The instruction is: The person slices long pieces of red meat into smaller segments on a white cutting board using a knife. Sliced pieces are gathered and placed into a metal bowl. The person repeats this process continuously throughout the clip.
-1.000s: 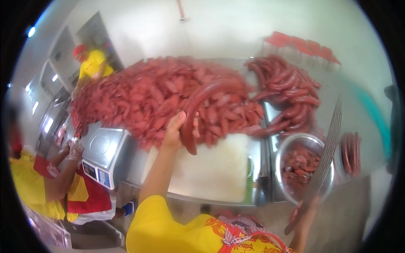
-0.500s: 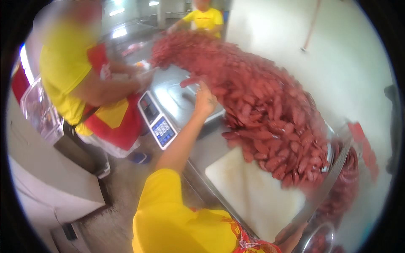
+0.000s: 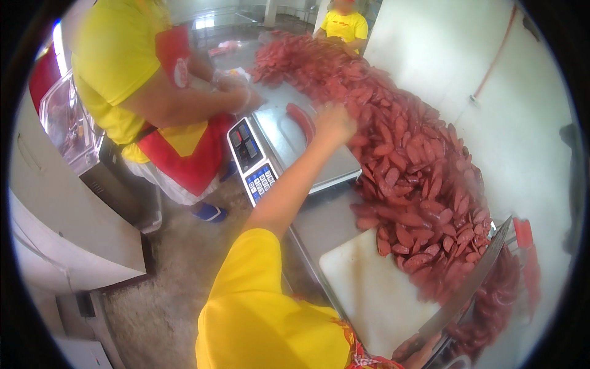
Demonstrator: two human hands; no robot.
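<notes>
A long red sausage (image 3: 301, 123) is over the metal pan of the scale (image 3: 284, 140). My left hand (image 3: 335, 125) is beside it, at the edge of a big heap of sliced red sausage (image 3: 399, 141); its fingers are turned away, so I cannot tell if they touch the sausage or some slices. Low on the right, my right hand (image 3: 423, 352) is closed round the handle of a large knife (image 3: 470, 280), whose wide blade points up and away. Under the blade's near side is a white cutting board (image 3: 369, 289), beside the heap.
A co-worker in a yellow shirt (image 3: 117, 58) and red apron stands left of the scale, gloved hands near its far edge. Another person (image 3: 345, 26) is behind the heap. Whole sausages (image 3: 491, 307) lie beyond the knife. A white wall (image 3: 455, 49) bounds the right.
My left hand has moved from over the pan toward the heap. The sausage, earlier pointing left from my fingers, now slants down beside my hand. The knife stays in my right hand.
</notes>
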